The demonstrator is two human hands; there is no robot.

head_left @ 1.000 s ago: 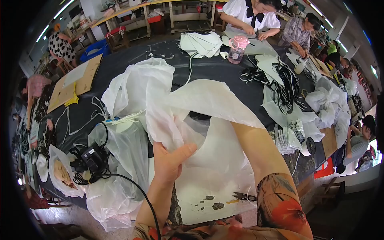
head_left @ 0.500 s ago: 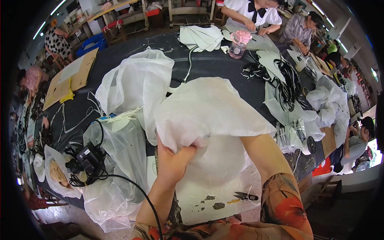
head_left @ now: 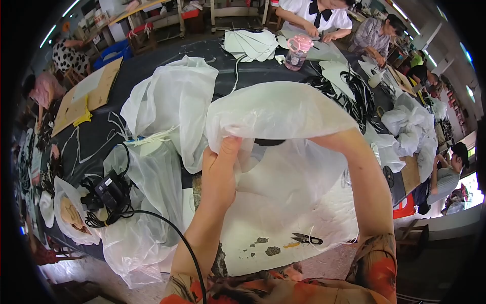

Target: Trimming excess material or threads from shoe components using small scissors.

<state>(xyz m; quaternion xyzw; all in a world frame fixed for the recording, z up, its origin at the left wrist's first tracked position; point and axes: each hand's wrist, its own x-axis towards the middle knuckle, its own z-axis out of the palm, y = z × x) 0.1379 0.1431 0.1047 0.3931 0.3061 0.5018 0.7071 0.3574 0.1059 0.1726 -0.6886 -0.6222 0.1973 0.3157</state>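
L hand (head_left: 220, 167): fingers clamped on nr edge of white plastic bag (head_left: 283, 109), your thumb showing.
R hand: hidden by bag, can't tell fingers; your R forearm (head_left: 367, 175) runs in under it.
Bag: in front of you, over bench (head_left: 202, 49).
Snips (head_left: 308, 238): 1 pr, on white sheet (head_left: 240, 263) nr you.
Black box (head_left: 110, 190): w/ cord, to your L.

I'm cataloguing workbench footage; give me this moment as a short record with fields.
Left hand: grips translucent plastic
Right hand: hidden by the plastic; forearm visible
Near edge: black snips on a white sheet
Left side: black adapter with cable, among plastic bags
Far side: pink-lidded bottle, stacked white pieces
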